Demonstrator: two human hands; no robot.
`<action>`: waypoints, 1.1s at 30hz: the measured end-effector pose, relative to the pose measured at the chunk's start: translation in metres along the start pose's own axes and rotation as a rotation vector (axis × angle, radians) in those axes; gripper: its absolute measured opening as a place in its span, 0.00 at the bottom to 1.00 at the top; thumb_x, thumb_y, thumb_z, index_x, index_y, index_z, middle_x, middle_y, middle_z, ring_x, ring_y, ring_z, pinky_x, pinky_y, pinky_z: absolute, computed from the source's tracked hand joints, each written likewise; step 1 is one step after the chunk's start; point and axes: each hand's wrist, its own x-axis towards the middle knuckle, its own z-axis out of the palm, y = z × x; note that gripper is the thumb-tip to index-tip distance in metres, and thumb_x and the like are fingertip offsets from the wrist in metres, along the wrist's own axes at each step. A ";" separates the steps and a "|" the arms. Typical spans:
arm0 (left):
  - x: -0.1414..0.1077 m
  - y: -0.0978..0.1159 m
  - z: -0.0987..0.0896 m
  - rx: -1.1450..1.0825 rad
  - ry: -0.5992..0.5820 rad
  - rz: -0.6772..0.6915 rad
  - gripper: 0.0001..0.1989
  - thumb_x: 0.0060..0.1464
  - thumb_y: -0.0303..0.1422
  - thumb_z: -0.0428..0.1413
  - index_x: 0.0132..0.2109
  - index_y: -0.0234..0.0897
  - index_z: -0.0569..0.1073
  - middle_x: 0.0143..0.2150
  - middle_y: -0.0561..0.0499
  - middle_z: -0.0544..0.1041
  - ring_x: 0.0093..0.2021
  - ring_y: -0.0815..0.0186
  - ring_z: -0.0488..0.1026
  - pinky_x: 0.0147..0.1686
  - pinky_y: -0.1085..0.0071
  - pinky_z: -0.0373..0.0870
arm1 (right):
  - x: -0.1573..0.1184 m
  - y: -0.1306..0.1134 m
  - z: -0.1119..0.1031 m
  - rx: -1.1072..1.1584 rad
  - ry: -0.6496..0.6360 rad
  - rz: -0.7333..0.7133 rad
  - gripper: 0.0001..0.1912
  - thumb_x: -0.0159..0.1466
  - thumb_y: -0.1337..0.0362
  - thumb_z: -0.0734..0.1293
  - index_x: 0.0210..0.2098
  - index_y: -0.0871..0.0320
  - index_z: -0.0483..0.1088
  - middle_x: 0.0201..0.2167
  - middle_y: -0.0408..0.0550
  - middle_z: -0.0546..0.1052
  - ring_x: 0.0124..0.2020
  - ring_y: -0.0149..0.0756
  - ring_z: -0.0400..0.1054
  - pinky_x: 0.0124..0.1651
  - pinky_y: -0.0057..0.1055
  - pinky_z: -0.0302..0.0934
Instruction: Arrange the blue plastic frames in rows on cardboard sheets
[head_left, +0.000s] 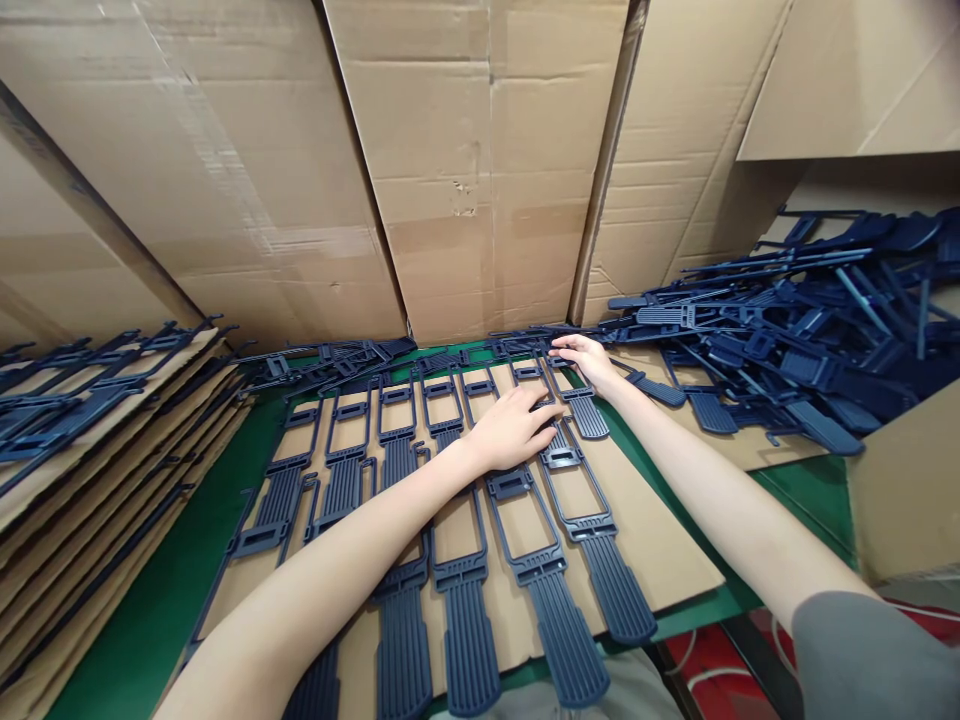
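Observation:
Rows of dark blue plastic frames with ribbed paddle ends (pixel 561 640) lie side by side on a cardboard sheet (pixel 660 540). My left hand (pixel 514 428) rests over the middle of the right-hand columns, its fingers spread and touching the parts there. Farther back, my right hand (pixel 589 362) has its thumb and fingers closed round the far end of a rightmost frame (pixel 585 412), whose ribbed paddle points toward me. My left forearm hides part of the near rows.
A big tangled pile of the same blue parts (pixel 795 340) lies at right. Stacked cardboard sheets with parts between them (pixel 150 440) stand at left. Loose parts (pixel 330 362) lie along the back, against tall cardboard boxes (pixel 480 180). Green table surface (pixel 172 560) shows around the sheet.

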 end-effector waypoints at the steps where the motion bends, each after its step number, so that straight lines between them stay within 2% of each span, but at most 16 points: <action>1: 0.000 0.000 0.000 0.000 0.000 0.004 0.19 0.65 0.35 0.45 0.58 0.36 0.68 0.59 0.39 0.65 0.59 0.55 0.62 0.58 0.58 0.60 | 0.000 0.000 0.000 0.002 0.001 0.000 0.12 0.47 0.65 0.74 0.32 0.57 0.72 0.33 0.45 0.76 0.40 0.40 0.73 0.49 0.37 0.65; 12: 0.001 0.001 -0.003 -0.025 -0.021 -0.012 0.17 0.64 0.35 0.46 0.58 0.39 0.67 0.59 0.42 0.65 0.58 0.56 0.63 0.58 0.57 0.60 | -0.001 0.000 0.000 0.013 -0.005 0.013 0.11 0.49 0.66 0.73 0.32 0.57 0.72 0.32 0.45 0.76 0.38 0.39 0.74 0.49 0.37 0.66; 20: 0.001 0.000 -0.003 -0.005 -0.016 0.008 0.18 0.65 0.35 0.45 0.58 0.37 0.67 0.59 0.41 0.65 0.59 0.56 0.63 0.59 0.58 0.59 | 0.001 0.001 0.000 0.009 -0.003 0.010 0.10 0.49 0.67 0.73 0.32 0.57 0.72 0.32 0.44 0.76 0.38 0.39 0.74 0.50 0.37 0.65; 33: 0.001 0.001 -0.004 0.022 -0.024 0.012 0.18 0.65 0.35 0.45 0.58 0.37 0.67 0.58 0.40 0.66 0.57 0.56 0.64 0.57 0.59 0.61 | 0.001 0.003 -0.001 0.004 -0.017 0.021 0.13 0.47 0.64 0.74 0.32 0.57 0.72 0.32 0.45 0.77 0.39 0.40 0.74 0.49 0.38 0.66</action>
